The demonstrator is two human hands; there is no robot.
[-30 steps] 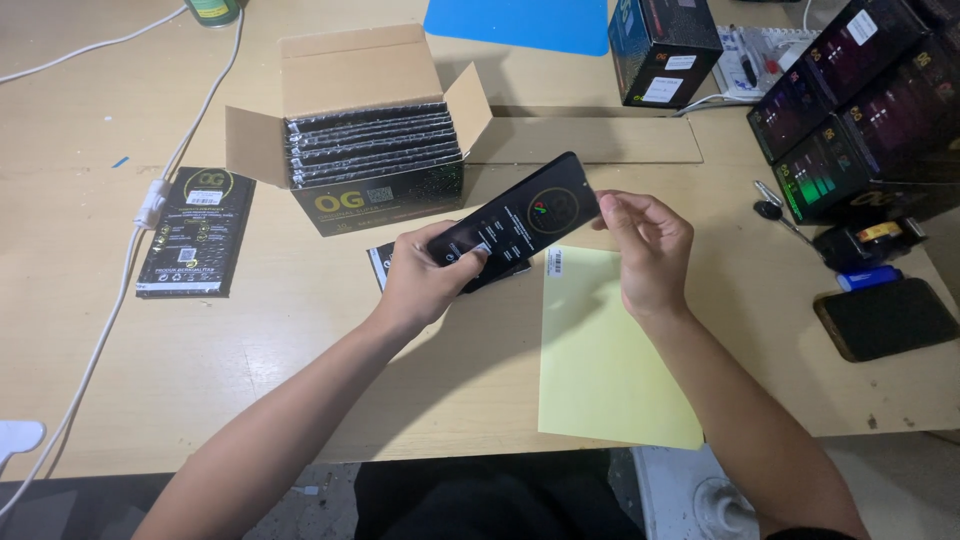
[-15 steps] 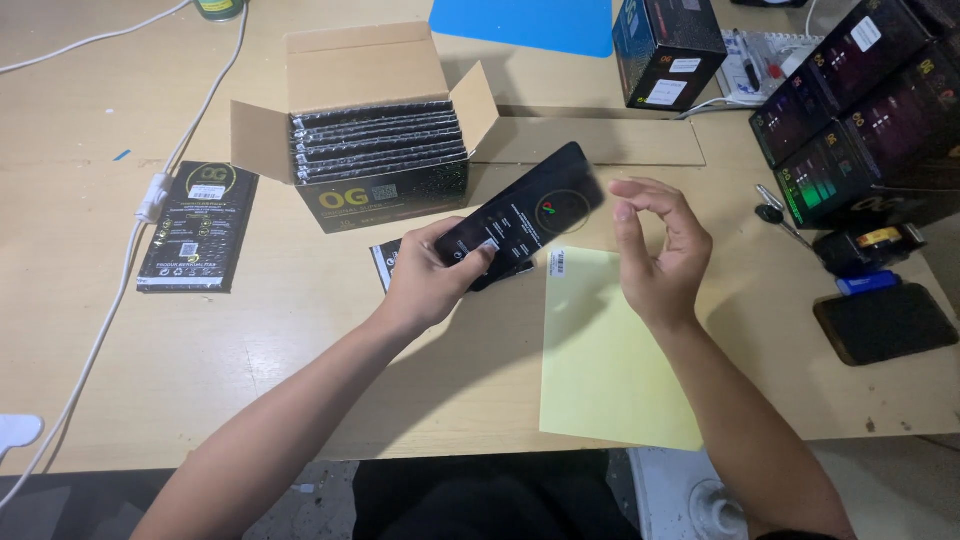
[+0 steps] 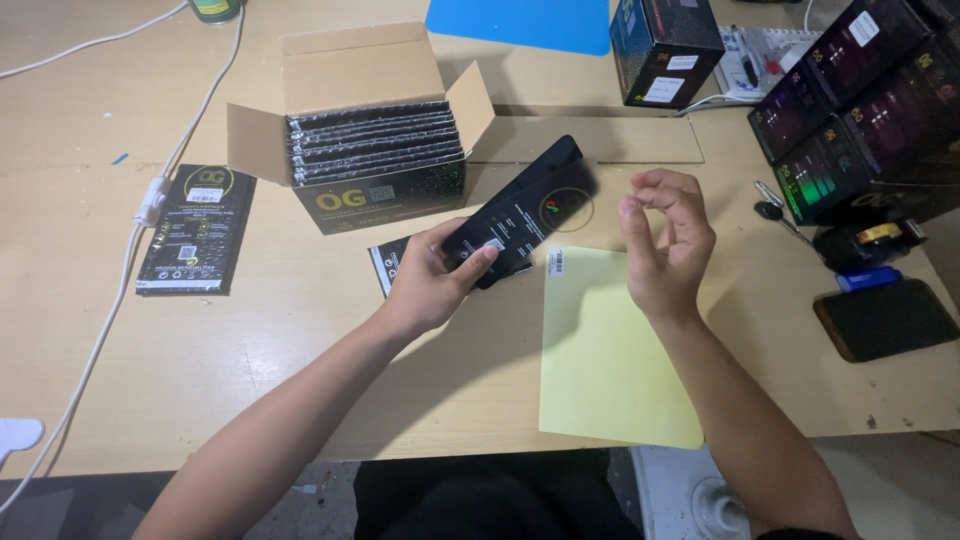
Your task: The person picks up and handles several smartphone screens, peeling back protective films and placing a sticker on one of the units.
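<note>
The wooden counter [image 3: 300, 330] carries everything here, and the largest thing on it is the open cardboard box [image 3: 360, 150], packed with a row of slim black packets standing on edge. To the right rear stand stacked dark cartons [image 3: 860, 110], and a yellow sheet [image 3: 610, 350] lies flat at the counter's near edge, directly under the hands. A single black packet [image 3: 197, 228] lies flat well to the left, beside a white cable [image 3: 150, 200]. The left hand [image 3: 432, 280] holds a black flat packet [image 3: 525, 212] tilted above the counter, thumb on its printed face and fingers [image 3: 478, 262] wrapped round its lower end; a second dark packet [image 3: 390, 262] lies on the counter just beneath that hand. The right hand [image 3: 668, 245] hovers apart from the packet over the yellow sheet, holding nothing I can make out, its fingers loosely curled with thumb and forefinger drawn narrow. To handle this well, I judge the left grip should stay at the packet's lower end so the upper end remains free, while the right hand pinches one corner or flap cleanly rather than the printed face, keeping the packet level over the yellow sheet so anything that slips out lands there.
</note>
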